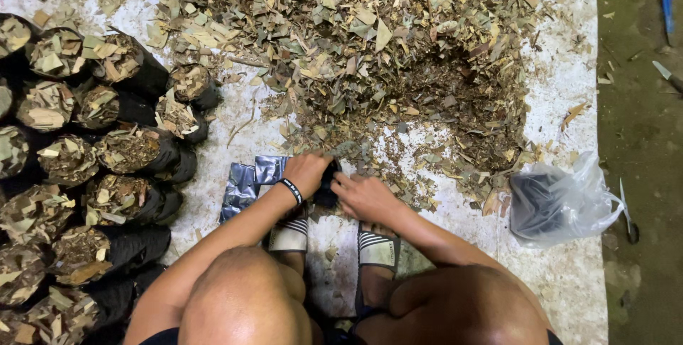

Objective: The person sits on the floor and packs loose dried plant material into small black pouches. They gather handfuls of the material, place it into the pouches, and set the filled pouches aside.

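A small black bag (328, 187) sits between both hands at the near edge of the pile of dry chopped leaves (370, 46) on the white sheet (562, 103). The left hand (306, 172) and right hand (364, 197) each pinch its rim, fingers closed on it. Filled black bags (107, 153) stand in rows to the left, flat bags (245, 185) lie beside the left wrist, and a clear plastic bag (562, 203) lies to the right.

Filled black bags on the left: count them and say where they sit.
About 17 filled black bags, packed in rough rows along the left edge, from the top left corner down to beside the person's left knee. Some are cut off by the frame edge, so more may be hidden.
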